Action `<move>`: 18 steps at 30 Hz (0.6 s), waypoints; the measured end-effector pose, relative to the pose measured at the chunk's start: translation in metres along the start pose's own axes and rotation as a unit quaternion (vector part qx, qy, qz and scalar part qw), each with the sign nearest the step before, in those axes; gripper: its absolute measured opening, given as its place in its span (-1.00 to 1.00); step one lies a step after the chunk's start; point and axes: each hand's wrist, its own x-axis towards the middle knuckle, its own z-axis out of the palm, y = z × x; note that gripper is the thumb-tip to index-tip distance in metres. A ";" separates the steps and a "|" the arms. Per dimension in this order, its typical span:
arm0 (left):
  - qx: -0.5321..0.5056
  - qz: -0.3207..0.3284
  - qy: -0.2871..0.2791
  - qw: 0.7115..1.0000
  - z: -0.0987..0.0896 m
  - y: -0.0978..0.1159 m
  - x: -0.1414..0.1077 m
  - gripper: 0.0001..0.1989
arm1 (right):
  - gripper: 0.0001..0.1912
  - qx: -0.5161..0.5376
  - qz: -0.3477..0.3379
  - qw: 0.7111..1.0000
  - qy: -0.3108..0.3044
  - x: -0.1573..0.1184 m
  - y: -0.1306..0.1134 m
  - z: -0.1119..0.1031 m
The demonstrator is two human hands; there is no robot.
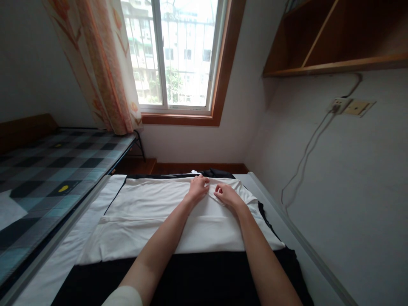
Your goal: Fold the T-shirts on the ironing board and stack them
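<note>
A white cloth (143,231), perhaps a garment, lies spread out with a crease running across it. Beneath it is a black cloth (204,276), which shows along the near side and in thin strips at the far and right edges. My left hand (199,187) is at the far edge of the white cloth, fingers curled and closed on the fabric. Just to its right, my right hand (228,194) is closed in a pinch on the same cloth, where small folds show. The fingertips are partly hidden.
The cloths lie on a white-sheeted surface with a raised grey rail (299,233) on the right. A bed with a checked mattress (63,170) stands at left. Beyond are a window (185,55) and a curtain (102,63). A wooden shelf (334,63) and a plugged-in cord (301,165) are right.
</note>
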 end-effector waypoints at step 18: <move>-0.106 0.114 0.007 0.988 -0.002 0.001 0.011 -0.76 | -0.78 -0.006 -0.011 0.999 0.045 0.000 -0.004 -0.015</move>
